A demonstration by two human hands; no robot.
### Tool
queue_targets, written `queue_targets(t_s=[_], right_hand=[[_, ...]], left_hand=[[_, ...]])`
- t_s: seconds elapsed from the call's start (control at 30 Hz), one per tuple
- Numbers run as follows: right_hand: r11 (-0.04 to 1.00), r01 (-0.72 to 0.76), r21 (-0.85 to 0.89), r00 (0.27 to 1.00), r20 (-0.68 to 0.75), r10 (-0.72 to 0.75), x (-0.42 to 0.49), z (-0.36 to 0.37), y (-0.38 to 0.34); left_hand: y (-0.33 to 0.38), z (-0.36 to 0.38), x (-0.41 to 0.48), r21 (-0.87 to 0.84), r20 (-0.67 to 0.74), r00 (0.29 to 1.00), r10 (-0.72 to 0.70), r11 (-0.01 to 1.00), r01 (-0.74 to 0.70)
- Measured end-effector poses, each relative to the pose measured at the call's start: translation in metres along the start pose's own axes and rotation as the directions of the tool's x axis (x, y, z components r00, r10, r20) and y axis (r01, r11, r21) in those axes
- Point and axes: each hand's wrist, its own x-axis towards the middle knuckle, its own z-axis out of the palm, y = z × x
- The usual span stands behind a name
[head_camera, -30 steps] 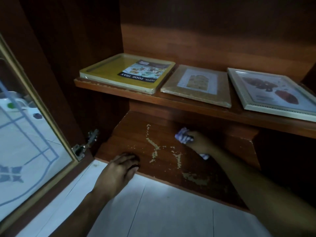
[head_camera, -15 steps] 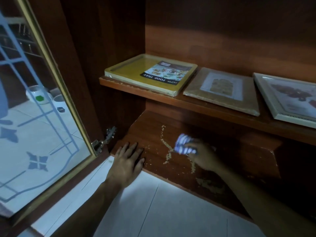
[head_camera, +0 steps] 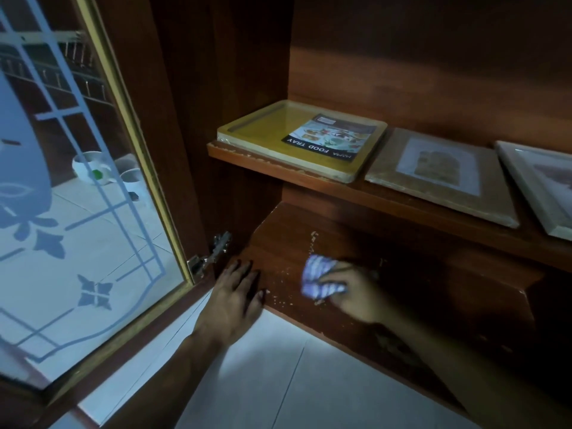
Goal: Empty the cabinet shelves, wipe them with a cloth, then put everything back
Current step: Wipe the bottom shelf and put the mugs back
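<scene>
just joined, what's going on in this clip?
A person is wiping the bottom shelf of a wooden cabinet whose glass door stands open. The right-hand grip holds a striped cloth on that shelf, among pale crumbs. The left-hand grip rests flat at the shelf's front left edge. The upper shelf is not emptied: it holds a yellow food tray, a brown frame and a white frame.
</scene>
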Motion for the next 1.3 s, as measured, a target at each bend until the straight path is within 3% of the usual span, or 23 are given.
queue_targets(t_s=[0.1, 0.17, 0.23, 0.33, 0.4, 0.5, 0.6, 0.63, 0.7, 0.73, 0.77, 0.83, 0.9, 1.0, 1.1, 1.23, 1.3], right_hand=[[0.972, -0.23, -0.057, 0.951, -0.225, 0.211, 0.025, -0.022, 0.035], [0.94, -0.317, -0.125, 0.924, -0.264, 0.276, 0.05, -0.018, 0.051], [0.954, -0.286, -0.092, 0.944, -0.199, 0.264, 0.08, -0.001, 0.046], [0.994, -0.065, -0.083, 0.998, -0.029, 0.063, 0.095, 0.032, 0.007], [0.997, -0.043, -0.061, 0.992, 0.117, 0.05, 0.076, 0.043, -0.019], [0.998, -0.064, -0.017, 0.98, 0.19, 0.066, 0.049, 0.032, -0.01], [0.982, -0.147, 0.12, 0.988, 0.07, 0.139, 0.065, 0.0, 0.017], [0.964, -0.235, 0.123, 0.972, 0.004, 0.237, 0.077, -0.011, 0.026], [0.878, -0.476, 0.042, 0.876, -0.068, 0.478, 0.102, -0.015, 0.058], [0.854, -0.52, 0.019, 0.853, -0.054, 0.52, 0.112, -0.013, 0.07], [0.863, -0.505, -0.028, 0.863, -0.039, 0.504, 0.123, -0.007, 0.077], [0.933, -0.342, -0.115, 0.94, -0.048, 0.339, 0.149, 0.022, 0.083], [0.975, -0.194, -0.108, 0.981, -0.008, 0.194, 0.152, 0.05, 0.039], [0.99, -0.136, -0.031, 0.969, 0.205, 0.14, 0.126, 0.062, -0.01], [0.992, -0.122, -0.03, 0.943, 0.309, 0.125, 0.096, 0.043, -0.002], [0.975, -0.206, -0.083, 0.977, 0.029, 0.209, 0.096, 0.007, 0.028], [0.964, -0.233, -0.129, 0.972, -0.041, 0.23, 0.103, 0.01, 0.032]], left_hand=[[-0.002, -0.003, -0.001, 0.003, 0.01, 1.0, -0.012, 1.0, 0.012], [-0.004, -0.004, -0.001, 0.014, 0.01, 1.0, 0.003, 1.0, -0.003], [-0.005, -0.005, 0.0, 0.014, 0.018, 1.0, 0.005, 1.0, -0.005], [-0.007, -0.003, -0.001, 0.014, -0.006, 1.0, 0.014, 1.0, -0.014], [-0.007, -0.003, -0.003, -0.002, -0.019, 1.0, -0.002, 1.0, 0.002], [-0.007, -0.004, -0.004, 0.003, -0.034, 0.999, -0.001, 1.0, 0.001], [-0.004, -0.005, -0.005, 0.0, -0.022, 1.0, -0.003, 1.0, 0.003], [-0.002, -0.007, -0.006, 0.007, -0.029, 1.0, -0.001, 1.0, 0.002], [0.005, -0.012, -0.007, 0.003, -0.031, 0.999, -0.008, 1.0, 0.009], [0.008, -0.017, -0.007, 0.026, -0.038, 0.999, 0.003, 1.0, -0.002], [0.012, -0.02, -0.008, 0.058, -0.042, 0.999, 0.022, 0.998, -0.02], [0.015, -0.022, -0.008, 0.107, -0.058, 0.997, 0.056, 0.993, -0.049], [0.014, -0.018, -0.012, 0.057, -0.09, 0.996, -0.001, 0.998, 0.006], [0.008, -0.007, -0.019, 0.036, -0.128, 0.986, -0.104, 0.993, 0.109], [0.004, -0.007, -0.018, 0.032, -0.101, 0.992, -0.074, 0.997, 0.077], [0.002, -0.009, -0.016, 0.019, -0.082, 0.995, -0.06, 0.998, 0.062], [0.002, -0.009, -0.016, 0.015, -0.073, 0.996, -0.045, 0.999, 0.047]])
